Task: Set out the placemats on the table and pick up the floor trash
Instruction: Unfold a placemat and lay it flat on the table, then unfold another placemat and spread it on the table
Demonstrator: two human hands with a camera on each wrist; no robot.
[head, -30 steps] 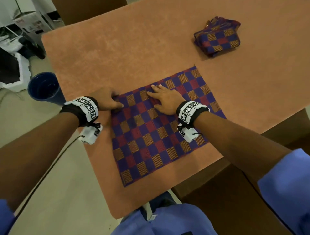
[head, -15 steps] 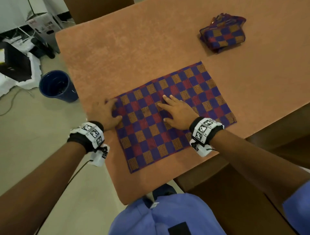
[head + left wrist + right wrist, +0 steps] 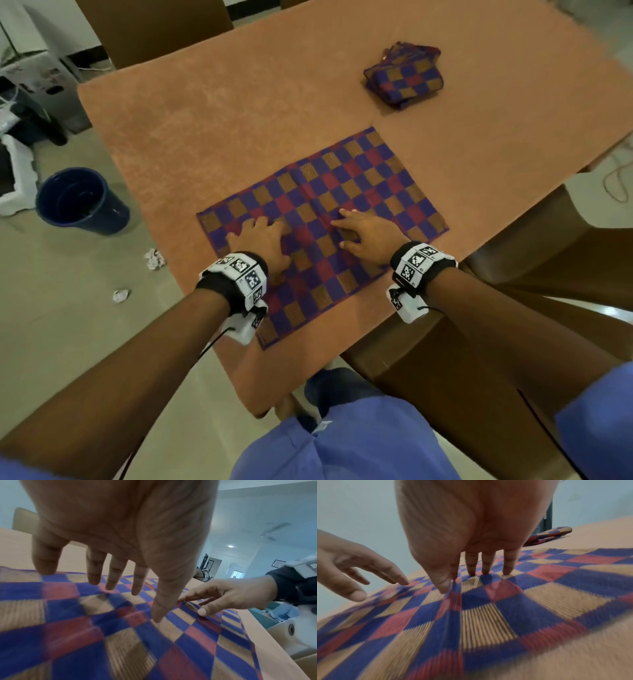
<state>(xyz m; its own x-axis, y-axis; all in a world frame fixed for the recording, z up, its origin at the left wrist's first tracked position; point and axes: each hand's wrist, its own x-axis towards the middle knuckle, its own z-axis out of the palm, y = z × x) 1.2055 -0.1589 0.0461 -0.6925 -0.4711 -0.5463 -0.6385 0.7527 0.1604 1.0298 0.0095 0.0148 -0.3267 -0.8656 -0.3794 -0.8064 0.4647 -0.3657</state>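
My left hand [image 3: 261, 240] has come off the mat's [image 3: 370, 192] edge onto its checks beside my right hand [image 3: 368, 233], both flat with fingers spread and gripping nothing, so this mat lies set near the table's [image 3: 239, 113] corner, with the folded mats [image 3: 404, 77] and floor trash [image 3: 154, 258] waiting.

Both arms reach forward, bare to the wrist bands — left hand [image 3: 262, 243] and right hand [image 3: 368, 236] flat, palms down, fingers straight and spread.

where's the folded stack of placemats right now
In the head view the folded placemats sit on the far right part of the table, beyond the spread placemat and apart from it, untouched by either hand.
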